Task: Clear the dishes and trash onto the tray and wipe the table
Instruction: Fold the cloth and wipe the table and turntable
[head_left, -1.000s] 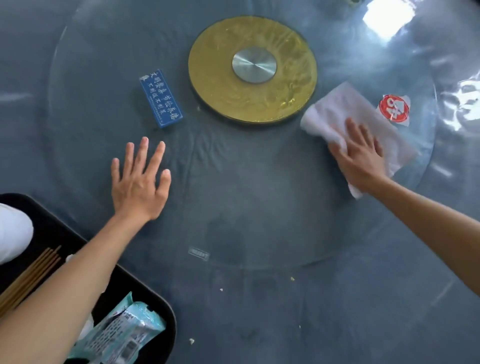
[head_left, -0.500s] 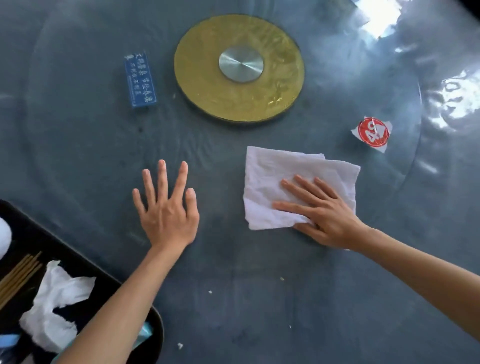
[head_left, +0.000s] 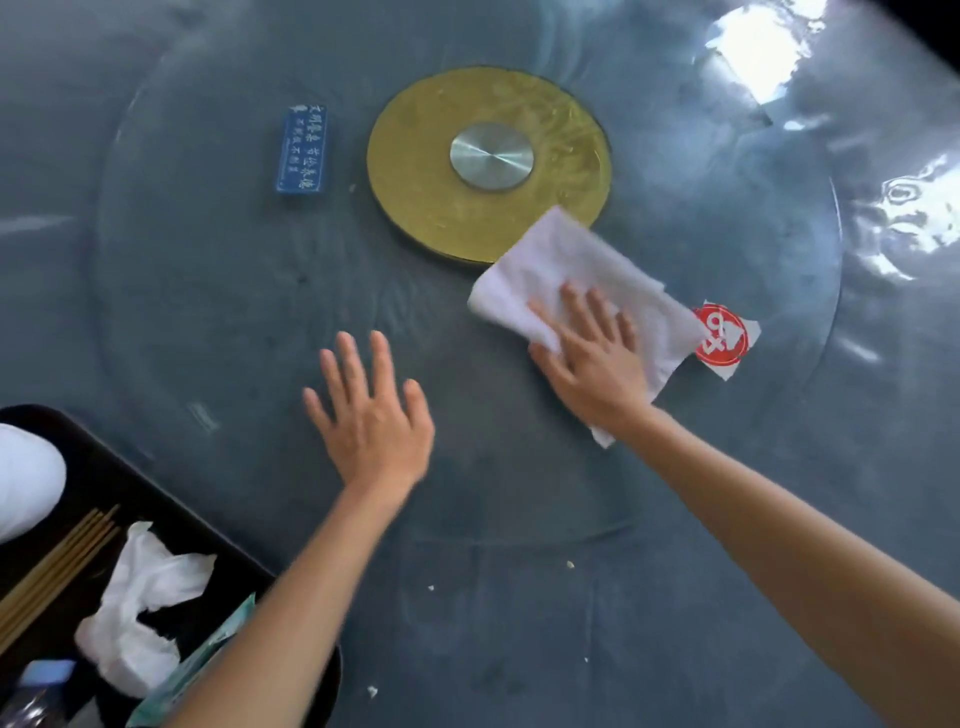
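Your right hand (head_left: 592, 358) lies flat and open, fingers spread, pressing the white cloth (head_left: 582, 280) to the glass turntable (head_left: 218, 291) — it grips nothing, only pins the cloth down. Half a second ago that cloth sat nearer you, in the middle of the glass; now it has swept back out to the right, one corner lapping the gold hub disc (head_left: 441, 208) and its far edge touching the red-and-white sticker (head_left: 724, 340). So you are mid-stroke in a back-and-forth wipe, and this side of the glass is getting covered.

Your left hand (head_left: 371, 415) is open too, palm down and empty, braced on the glass; it has shifted a little toward the centre since the last stroke.

The black tray (head_left: 156, 499) at lower left already holds chopsticks (head_left: 57, 566), a crumpled napkin (head_left: 145, 587) and a teal wrapper (head_left: 208, 660), so clearing looks done. The blue sign (head_left: 304, 150) stands beside the hub, untouched. Crumbs (head_left: 431, 588) lie on the table nearer you — by my reckoning the wipe needs to reach them yet.
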